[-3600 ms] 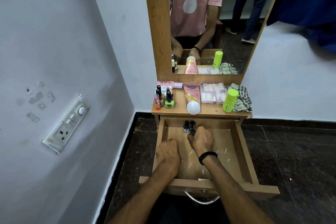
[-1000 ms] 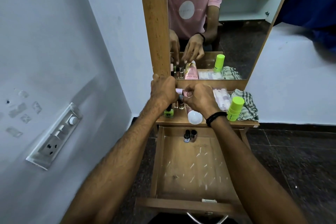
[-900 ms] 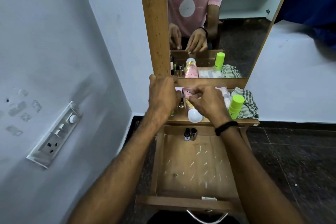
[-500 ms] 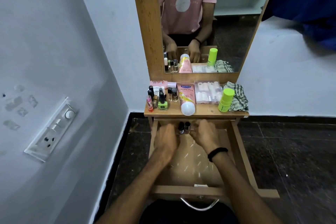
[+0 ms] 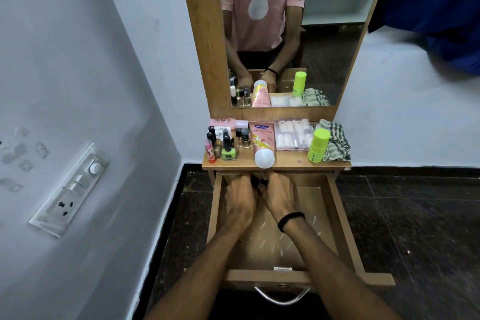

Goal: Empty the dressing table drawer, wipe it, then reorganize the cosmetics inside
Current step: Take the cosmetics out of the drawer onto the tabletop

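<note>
The wooden drawer (image 5: 343,228) stands pulled out under the dressing table top (image 5: 291,161). Both my hands are at its far end. My left hand (image 5: 240,200) lies knuckles up with its fingers curled out of sight. My right hand (image 5: 279,196), with a black wristband, pinches a small dark-capped bottle (image 5: 262,183) between the two hands. On the top stand several nail polish bottles (image 5: 228,152), a pink lotion tube (image 5: 262,140), a clear box of false nails (image 5: 293,135), a lime green stick (image 5: 318,145) and a checked cloth (image 5: 337,143).
A mirror (image 5: 324,34) rises behind the table top and reflects me. A white wall with a switch panel (image 5: 70,189) closes in on the left. The drawer's metal handle (image 5: 281,297) points toward me. Dark tiled floor lies on both sides.
Both hands came down from the small bottles on the table top into the far end of the drawer, where the small dark bottles stand.
</note>
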